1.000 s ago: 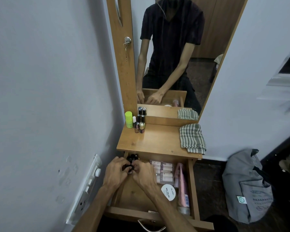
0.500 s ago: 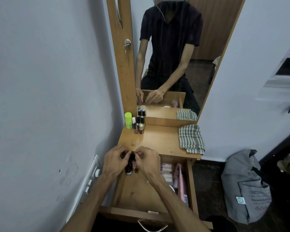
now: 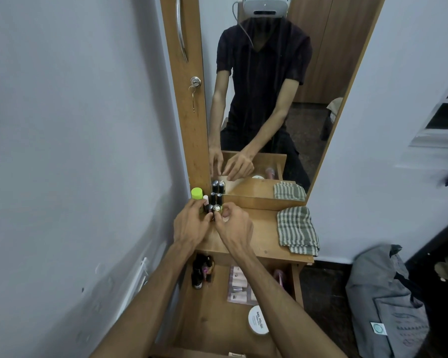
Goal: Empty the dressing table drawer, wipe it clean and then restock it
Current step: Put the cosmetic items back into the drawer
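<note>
Tabletop (image 3: 248, 236): bottles (image 3: 214, 209) between fingers (image 3: 219, 220)

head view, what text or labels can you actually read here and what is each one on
"NAIL POLISH": on the lid of the round white tub in the open drawer; the smaller line under it is too small to read.
Pink sachets in the drawer: print too blurred to read.
Round green-ringed logo on the grey bag: no legible words.

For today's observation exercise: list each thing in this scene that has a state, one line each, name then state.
drawer: open, partly emptied
checked cloth: folded, unused on the tabletop
left hand: setting small bottles down
right hand: at the same bottles
round tub: lidded, in drawer
key: hanging in lock
</note>
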`<state>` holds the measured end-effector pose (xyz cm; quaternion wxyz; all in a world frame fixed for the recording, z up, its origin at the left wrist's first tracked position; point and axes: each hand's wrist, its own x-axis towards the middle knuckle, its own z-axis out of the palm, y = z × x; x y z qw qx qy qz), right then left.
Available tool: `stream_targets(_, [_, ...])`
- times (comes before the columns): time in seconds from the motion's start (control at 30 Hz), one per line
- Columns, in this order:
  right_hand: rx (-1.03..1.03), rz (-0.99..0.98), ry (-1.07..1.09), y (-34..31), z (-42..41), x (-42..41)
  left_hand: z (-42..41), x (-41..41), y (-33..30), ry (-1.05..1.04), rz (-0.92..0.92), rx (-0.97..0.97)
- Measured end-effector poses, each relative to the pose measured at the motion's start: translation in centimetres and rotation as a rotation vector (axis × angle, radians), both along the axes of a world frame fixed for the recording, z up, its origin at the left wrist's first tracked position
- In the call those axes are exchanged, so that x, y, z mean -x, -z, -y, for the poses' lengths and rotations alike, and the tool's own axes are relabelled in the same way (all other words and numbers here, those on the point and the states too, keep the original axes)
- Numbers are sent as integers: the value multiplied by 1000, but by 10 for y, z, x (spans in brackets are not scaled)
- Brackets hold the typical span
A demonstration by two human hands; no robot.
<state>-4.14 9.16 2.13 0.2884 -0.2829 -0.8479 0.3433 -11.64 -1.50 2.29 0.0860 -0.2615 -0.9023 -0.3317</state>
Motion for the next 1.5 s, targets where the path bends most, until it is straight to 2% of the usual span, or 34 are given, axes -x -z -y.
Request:
stream_targets(0.3, [-20, 80, -7, 6, -4, 21, -6, 17, 4, -1, 63, 75])
stream_targets(0.63, [-20, 80, 1, 7, -6, 22, -11, 14, 13, -22, 88, 23])
stream_targets(0.87, [55, 38, 4, 6, -4, 11, -1, 11, 22, 7, 93, 11])
stream_targets(1.23, [150, 59, -107, 2, 10, -21, 33, -18, 34, 68, 121, -215])
stream_targets(1.5, [190, 29, -139, 4, 35, -54, 61, -49, 34, 81, 91, -273])
